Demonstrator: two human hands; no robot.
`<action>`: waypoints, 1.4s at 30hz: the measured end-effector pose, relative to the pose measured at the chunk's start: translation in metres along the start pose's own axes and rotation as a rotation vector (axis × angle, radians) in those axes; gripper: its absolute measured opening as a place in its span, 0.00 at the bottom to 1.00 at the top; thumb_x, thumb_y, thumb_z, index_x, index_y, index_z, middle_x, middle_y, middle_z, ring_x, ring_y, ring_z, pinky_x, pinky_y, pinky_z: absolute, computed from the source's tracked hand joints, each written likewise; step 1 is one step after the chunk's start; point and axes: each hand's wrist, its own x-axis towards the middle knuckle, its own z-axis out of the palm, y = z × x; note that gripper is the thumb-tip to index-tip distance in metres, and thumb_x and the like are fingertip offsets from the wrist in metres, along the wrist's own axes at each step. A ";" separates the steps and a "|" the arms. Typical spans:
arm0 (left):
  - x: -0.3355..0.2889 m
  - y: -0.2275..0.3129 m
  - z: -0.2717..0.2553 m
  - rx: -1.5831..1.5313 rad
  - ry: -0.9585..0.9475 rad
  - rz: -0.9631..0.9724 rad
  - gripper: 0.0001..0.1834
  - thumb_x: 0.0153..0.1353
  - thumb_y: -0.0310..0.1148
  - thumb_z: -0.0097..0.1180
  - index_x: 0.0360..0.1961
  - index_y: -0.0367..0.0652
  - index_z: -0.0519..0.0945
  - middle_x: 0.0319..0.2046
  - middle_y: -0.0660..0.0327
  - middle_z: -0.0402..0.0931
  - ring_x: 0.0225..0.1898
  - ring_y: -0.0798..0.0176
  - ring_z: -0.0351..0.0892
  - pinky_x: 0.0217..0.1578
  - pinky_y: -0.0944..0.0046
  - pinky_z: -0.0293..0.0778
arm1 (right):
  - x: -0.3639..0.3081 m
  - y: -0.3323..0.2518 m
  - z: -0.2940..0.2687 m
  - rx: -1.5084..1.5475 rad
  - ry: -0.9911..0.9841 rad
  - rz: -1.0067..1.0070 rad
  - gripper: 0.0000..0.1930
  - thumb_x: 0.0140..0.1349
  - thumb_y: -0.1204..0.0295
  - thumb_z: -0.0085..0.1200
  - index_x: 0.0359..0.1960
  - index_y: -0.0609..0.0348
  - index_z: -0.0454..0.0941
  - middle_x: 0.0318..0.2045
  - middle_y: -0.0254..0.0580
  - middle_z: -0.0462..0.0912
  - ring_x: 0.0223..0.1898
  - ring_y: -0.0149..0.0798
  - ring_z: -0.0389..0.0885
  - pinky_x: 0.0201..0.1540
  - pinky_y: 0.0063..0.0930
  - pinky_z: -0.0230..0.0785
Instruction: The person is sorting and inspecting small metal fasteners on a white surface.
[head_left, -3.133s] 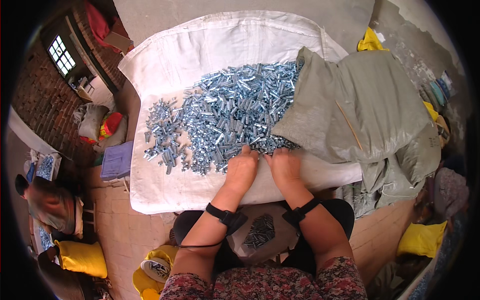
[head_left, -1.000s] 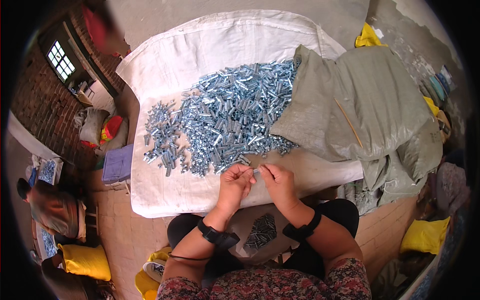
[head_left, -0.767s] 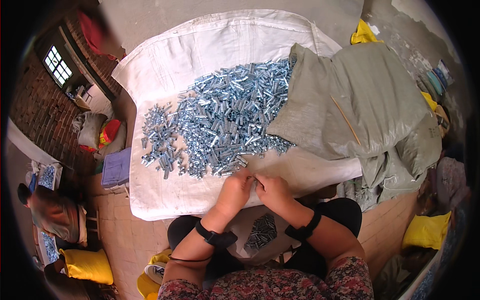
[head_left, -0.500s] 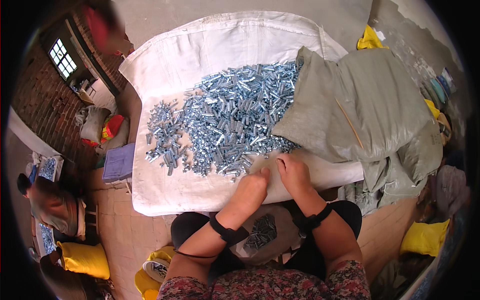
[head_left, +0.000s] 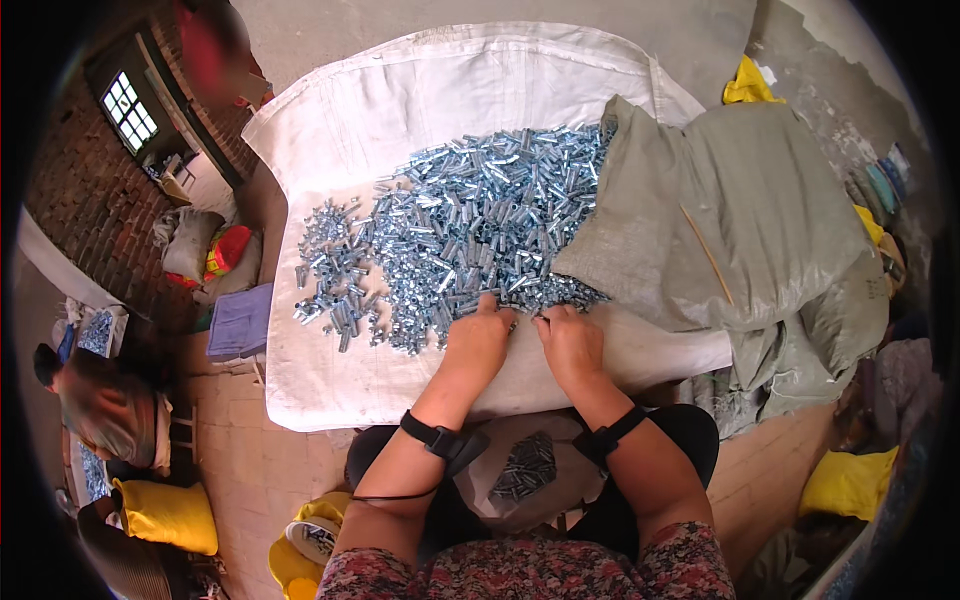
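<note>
A broad heap of shiny, bluish-silver metal sleeves [head_left: 480, 215] lies in front of me on a pale cloth [head_left: 340, 390], with short nut-like pieces among the longer tubes. My left hand [head_left: 476, 346] is at the heap's near edge, its index finger stretched onto the pieces and its thumb apart. Just to the right, my right hand [head_left: 572, 345] rests by the same edge, finger and thumb curled together; whatever they pinch is too small to make out. Between my knees, a pale bag-like container [head_left: 480, 485] holds darker metal sleeves [head_left: 527, 467].
A grey-green sack [head_left: 740, 210] covers the heap's right side, with a thin stick [head_left: 707, 253] on it. Below left stands a yellow container [head_left: 292, 568] with metal parts. Another person [head_left: 115, 410] works at far left near a yellow sack [head_left: 170, 515]. A folded purple cloth [head_left: 238, 326] lies beside the table.
Both hands have moved forward and slightly left, up to the heap's near edge. My left index finger has stretched out onto the metal pieces.
</note>
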 end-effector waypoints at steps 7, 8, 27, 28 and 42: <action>0.005 -0.002 0.004 0.028 -0.020 -0.119 0.06 0.55 0.25 0.57 0.34 0.46 0.81 0.39 0.50 0.76 0.31 0.45 0.81 0.32 0.51 0.77 | 0.003 0.004 0.000 0.231 0.052 0.044 0.07 0.55 0.70 0.64 0.30 0.56 0.78 0.27 0.43 0.82 0.27 0.48 0.81 0.30 0.41 0.73; 0.004 -0.002 0.004 -0.016 0.021 -0.116 0.05 0.55 0.25 0.57 0.33 0.46 0.81 0.39 0.50 0.76 0.31 0.45 0.81 0.32 0.52 0.78 | 0.003 0.006 0.002 0.231 0.055 0.045 0.07 0.55 0.70 0.64 0.30 0.56 0.78 0.27 0.43 0.82 0.27 0.48 0.81 0.30 0.41 0.73; -0.042 0.027 -0.003 -0.913 -0.075 -0.229 0.14 0.64 0.29 0.60 0.51 0.39 0.80 0.27 0.63 0.79 0.27 0.73 0.71 0.29 0.72 0.68 | -0.005 -0.015 -0.060 1.378 -0.327 0.441 0.08 0.64 0.71 0.60 0.38 0.64 0.82 0.23 0.30 0.78 0.20 0.21 0.72 0.20 0.17 0.64; -0.042 0.027 -0.004 -0.848 -0.041 -0.177 0.13 0.63 0.27 0.61 0.49 0.38 0.81 0.28 0.62 0.80 0.29 0.72 0.72 0.32 0.71 0.69 | -0.005 -0.015 -0.060 1.359 -0.340 0.456 0.08 0.64 0.71 0.60 0.37 0.64 0.82 0.22 0.30 0.78 0.19 0.21 0.72 0.20 0.17 0.63; -0.041 0.027 -0.010 -0.965 -0.014 -0.217 0.10 0.61 0.26 0.63 0.42 0.33 0.83 0.32 0.60 0.82 0.33 0.71 0.74 0.36 0.69 0.71 | -0.009 -0.017 -0.059 1.303 -0.287 0.509 0.11 0.63 0.68 0.62 0.30 0.64 0.82 0.18 0.28 0.75 0.16 0.20 0.69 0.18 0.16 0.59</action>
